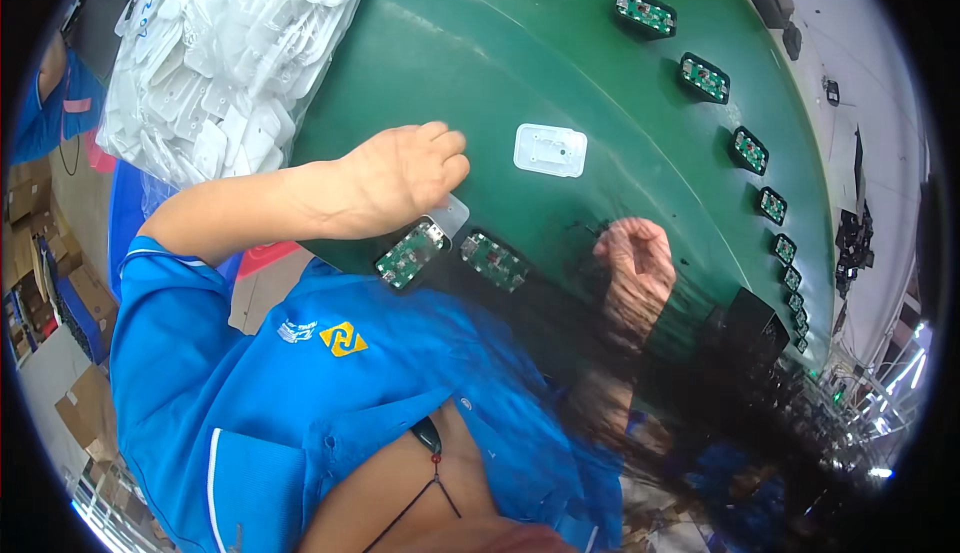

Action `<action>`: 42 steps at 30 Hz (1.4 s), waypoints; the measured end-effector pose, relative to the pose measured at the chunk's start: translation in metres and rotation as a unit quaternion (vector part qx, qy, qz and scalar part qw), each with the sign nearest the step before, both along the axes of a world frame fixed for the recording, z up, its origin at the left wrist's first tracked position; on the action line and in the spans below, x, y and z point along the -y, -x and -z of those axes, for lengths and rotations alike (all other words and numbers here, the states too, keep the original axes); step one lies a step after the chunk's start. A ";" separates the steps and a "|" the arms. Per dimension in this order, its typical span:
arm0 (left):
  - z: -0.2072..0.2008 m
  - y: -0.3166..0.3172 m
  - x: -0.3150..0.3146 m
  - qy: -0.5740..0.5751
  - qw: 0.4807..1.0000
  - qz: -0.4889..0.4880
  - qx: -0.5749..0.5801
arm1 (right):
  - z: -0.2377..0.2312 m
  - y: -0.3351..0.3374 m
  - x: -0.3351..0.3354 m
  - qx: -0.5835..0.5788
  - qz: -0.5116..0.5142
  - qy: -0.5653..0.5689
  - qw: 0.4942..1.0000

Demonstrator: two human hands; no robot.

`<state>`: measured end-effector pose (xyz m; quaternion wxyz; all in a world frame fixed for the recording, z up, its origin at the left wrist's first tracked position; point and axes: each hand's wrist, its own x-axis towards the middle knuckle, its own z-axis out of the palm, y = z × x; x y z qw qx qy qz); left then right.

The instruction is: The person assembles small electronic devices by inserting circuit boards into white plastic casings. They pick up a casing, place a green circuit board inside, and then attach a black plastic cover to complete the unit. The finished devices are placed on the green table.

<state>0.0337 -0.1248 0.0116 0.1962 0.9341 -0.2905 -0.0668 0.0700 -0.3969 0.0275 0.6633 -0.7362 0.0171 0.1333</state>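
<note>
My left hand (408,175) is closed with its fingers curled down, above the near part of the green table. A pale plastic piece (452,215) shows partly from beneath it; whether the fingers grip anything is hidden. Just below that hand lies a green circuit board (412,255), and beside it another board in a black casing (494,261). Ahead and to the right a white plastic cover (551,150) with rounded corners rests flat. My right hand (638,258) has its fingers bent together, partly veiled by dark hair. What is in them I cannot make out.
A large clear bag (230,63) full of white plastic covers stands at the far left. Several black casings with green boards, such as this one (706,78), form a curved row along the right side of the green table (450,63). Another person's blue sleeve (62,108) shows at far left.
</note>
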 end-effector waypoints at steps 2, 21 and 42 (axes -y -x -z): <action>-0.003 0.001 0.002 -0.004 1.000 -0.008 0.026 | -0.001 -0.003 -0.007 -0.018 -0.012 -0.027 0.999; -0.023 -0.018 0.042 0.344 0.926 -0.088 0.125 | -0.027 -0.004 -0.055 -0.056 -0.102 -0.132 0.984; 0.010 0.029 0.004 0.032 0.988 -0.148 -0.028 | -0.006 -0.018 -0.040 -0.069 -0.103 -0.108 0.986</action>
